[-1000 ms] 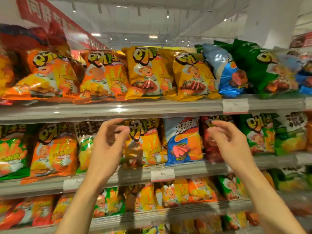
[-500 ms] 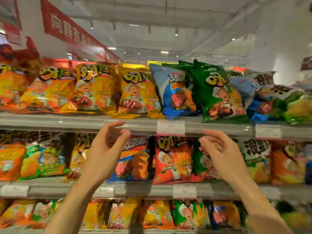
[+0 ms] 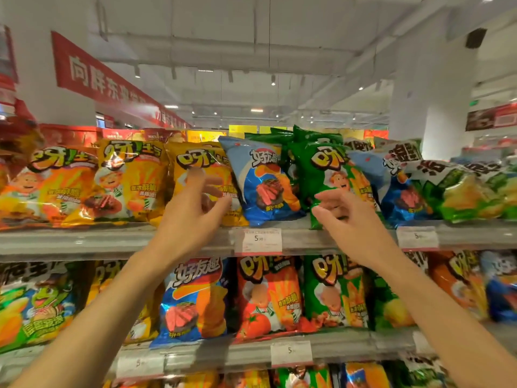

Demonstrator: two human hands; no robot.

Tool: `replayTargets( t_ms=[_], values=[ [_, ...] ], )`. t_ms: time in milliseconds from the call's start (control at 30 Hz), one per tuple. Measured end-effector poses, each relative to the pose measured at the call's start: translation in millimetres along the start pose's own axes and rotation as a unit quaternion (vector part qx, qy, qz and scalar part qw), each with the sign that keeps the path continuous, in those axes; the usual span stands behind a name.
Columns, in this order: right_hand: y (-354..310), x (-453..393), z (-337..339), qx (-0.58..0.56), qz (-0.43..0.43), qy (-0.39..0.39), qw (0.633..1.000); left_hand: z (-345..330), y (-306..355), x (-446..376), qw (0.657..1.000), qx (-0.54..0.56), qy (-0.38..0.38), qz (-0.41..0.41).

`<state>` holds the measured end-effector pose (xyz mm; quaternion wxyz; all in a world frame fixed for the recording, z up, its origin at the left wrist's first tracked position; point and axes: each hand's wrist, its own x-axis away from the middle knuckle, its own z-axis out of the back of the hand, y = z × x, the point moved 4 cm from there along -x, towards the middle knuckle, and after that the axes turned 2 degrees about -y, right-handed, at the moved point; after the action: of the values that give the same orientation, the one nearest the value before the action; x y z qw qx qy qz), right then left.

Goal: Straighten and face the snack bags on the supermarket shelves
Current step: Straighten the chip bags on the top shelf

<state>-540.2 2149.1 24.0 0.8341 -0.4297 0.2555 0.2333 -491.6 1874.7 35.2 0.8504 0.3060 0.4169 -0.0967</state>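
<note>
On the top shelf [image 3: 84,239] a blue snack bag [image 3: 260,180] leans between a yellow bag [image 3: 201,161] and a tilted green bag [image 3: 321,169]. My left hand [image 3: 195,208] is raised in front of the yellow bag, fingers spread, just left of the blue bag and holding nothing. My right hand [image 3: 344,217] hovers open at the lower edge of the green bag, its fingertips near the bag's bottom corner. Whether either hand touches a bag cannot be told. More yellow and orange bags [image 3: 131,177] stand to the left.
Further blue and green bags [image 3: 453,189] lie slumped at the top right. The shelf below holds upright blue [image 3: 195,298], orange [image 3: 268,292] and green bags [image 3: 333,289]. Price tags [image 3: 258,240] hang on the shelf edges. A red banner [image 3: 98,77] hangs overhead at left.
The view has shifted up and to the right along the shelves. Both hands rose from the middle shelf to the top shelf, now flanking the blue bag.
</note>
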Motion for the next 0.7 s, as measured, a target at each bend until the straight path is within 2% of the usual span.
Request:
replayTargets(
  t_ms=[133,267,433,700],
  values=[
    [-24,-33,-16,0.052,0.028,-0.013,0.998,1,-4,-27,0.986,-0.155,-0.009,-0.068],
    [-36,-58,-40,0.08,0.005,-0.044,0.996,1,-20,-38,0.966,-0.244,-0.03,-0.075],
    [-30,-69,-55,0.016,-0.087,-0.096,0.991,2,-43,-35,0.967,-0.236,-0.064,-0.075],
    [-24,-75,-58,-0.092,-0.09,-0.071,0.989,1,-50,-33,0.972,-0.211,-0.064,-0.082]
  ],
)
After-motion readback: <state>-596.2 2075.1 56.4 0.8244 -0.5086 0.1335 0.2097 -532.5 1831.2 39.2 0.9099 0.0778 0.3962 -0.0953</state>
